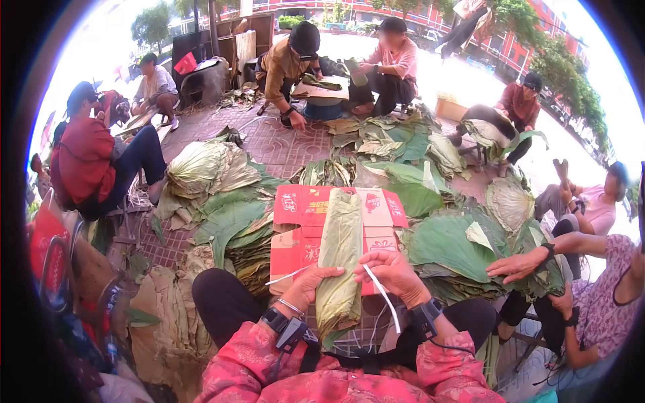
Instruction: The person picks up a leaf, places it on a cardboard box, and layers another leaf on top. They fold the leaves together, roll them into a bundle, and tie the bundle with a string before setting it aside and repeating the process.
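Observation:
A long bundle of folded, dried pale-green leaves (341, 245) lies lengthwise in front of me on a flattened red cardboard box (293, 205). My left hand (304, 287) grips the bundle's left edge near its lower half, thumb on top. A white strip (384, 300) is pinched between the thumb and fingers of my right hand (395, 274), just right of the bundle, its loose end hanging down. Another white end sticks out left of my left hand; whether both belong to one strip under the bundle is hidden.
Stacks of large green leaves (447, 248) lie to the right, with a co-worker's hand (517, 264) over them. More leaf piles (232, 221) stand at the left and ahead. Several people sit around on low seats. Bags (54, 248) crowd the near left.

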Motion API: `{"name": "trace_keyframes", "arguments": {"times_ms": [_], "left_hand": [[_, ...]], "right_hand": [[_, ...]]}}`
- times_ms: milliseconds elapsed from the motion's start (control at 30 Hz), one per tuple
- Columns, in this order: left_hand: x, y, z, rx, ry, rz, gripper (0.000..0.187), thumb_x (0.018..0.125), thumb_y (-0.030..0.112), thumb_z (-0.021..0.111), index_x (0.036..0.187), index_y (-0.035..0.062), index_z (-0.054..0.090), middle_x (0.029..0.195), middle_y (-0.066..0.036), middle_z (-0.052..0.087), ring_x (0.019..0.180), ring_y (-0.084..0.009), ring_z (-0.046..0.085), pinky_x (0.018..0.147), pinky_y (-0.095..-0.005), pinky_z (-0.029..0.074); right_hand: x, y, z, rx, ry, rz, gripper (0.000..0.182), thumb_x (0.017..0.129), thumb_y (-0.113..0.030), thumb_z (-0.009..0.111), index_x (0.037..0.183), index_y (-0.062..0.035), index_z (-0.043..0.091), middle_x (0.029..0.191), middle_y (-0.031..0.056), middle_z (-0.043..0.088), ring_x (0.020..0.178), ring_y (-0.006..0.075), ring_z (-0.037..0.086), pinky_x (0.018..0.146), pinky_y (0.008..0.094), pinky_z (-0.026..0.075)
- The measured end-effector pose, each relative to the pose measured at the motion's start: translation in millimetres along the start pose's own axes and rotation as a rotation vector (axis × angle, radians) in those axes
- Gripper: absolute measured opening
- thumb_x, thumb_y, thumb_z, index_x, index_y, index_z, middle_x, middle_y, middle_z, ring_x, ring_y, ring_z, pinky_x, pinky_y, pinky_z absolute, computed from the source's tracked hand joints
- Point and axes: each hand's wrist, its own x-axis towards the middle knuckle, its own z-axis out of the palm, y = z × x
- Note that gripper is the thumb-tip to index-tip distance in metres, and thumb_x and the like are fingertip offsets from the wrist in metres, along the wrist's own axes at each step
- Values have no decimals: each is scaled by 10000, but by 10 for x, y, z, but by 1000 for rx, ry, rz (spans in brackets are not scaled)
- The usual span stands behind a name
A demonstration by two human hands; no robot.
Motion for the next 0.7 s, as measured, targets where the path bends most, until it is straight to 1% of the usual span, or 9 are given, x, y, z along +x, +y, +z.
{"name": "trace_keyframes", "arguments": {"times_ms": [167,267,367,400,433,500,533,633,700], "left_hand": [[121,-49,-45,287,102,136,392,745,41,665,1108,-20,532,955,-128,636,817,-219,645,756,-338,535],[237,15,-51,533,217,185,388,711,73,713,1060,-10,567,932,-98,641,811,-190,639,727,-309,521],[549,23,-373,782,303,237,388,667,136,752,996,-7,603,885,-99,648,790,-184,639,693,-302,507],[678,-8,-522,836,336,267,400,645,177,765,966,-10,616,851,-115,653,769,-191,642,682,-308,505],[738,-14,-604,893,366,295,417,624,219,778,936,-14,629,817,-131,657,749,-199,645,671,-314,502],[741,41,-640,1119,427,234,523,609,257,778,1010,-27,598,878,-171,640,814,-232,638,700,-320,497],[746,55,-655,1232,456,203,576,602,277,778,1047,-33,582,908,-191,632,847,-249,635,715,-323,494],[765,-113,-599,1462,757,424,715,599,293,762,1168,-49,496,1032,-238,575,973,-279,590,784,-319,473],[699,-164,-568,1523,860,614,714,637,257,732,1212,-52,445,1084,-248,536,1010,-298,561,817,-336,463]], "right_hand": [[167,233,-61,-380,107,3,140,824,-77,606,931,13,608,833,74,645,682,127,616,629,224,475],[376,403,-72,-621,232,-103,96,803,-87,619,856,-7,628,785,29,634,635,105,574,602,220,447],[602,539,-102,-968,270,-385,81,786,-93,619,812,-17,633,740,6,624,626,95,546,590,227,435],[714,642,-149,-943,244,-501,77,785,-91,611,791,-16,629,700,6,612,640,88,546,595,235,440],[805,754,-193,-852,233,-404,77,790,-95,613,802,-21,629,711,-6,606,656,77,537,603,229,436],[918,977,-277,-668,217,-208,78,799,-104,616,823,-31,629,735,-29,595,689,55,521,619,219,428],[961,1057,-288,-668,249,-218,81,799,-103,611,815,-24,625,717,-17,593,673,62,524,612,226,432],[1040,1264,-296,-632,334,-208,95,802,-104,601,801,-9,612,679,8,585,641,76,526,599,240,441],[1060,1279,-301,-576,378,-157,105,808,-111,602,806,-6,604,677,10,579,638,75,518,601,238,440]]}}
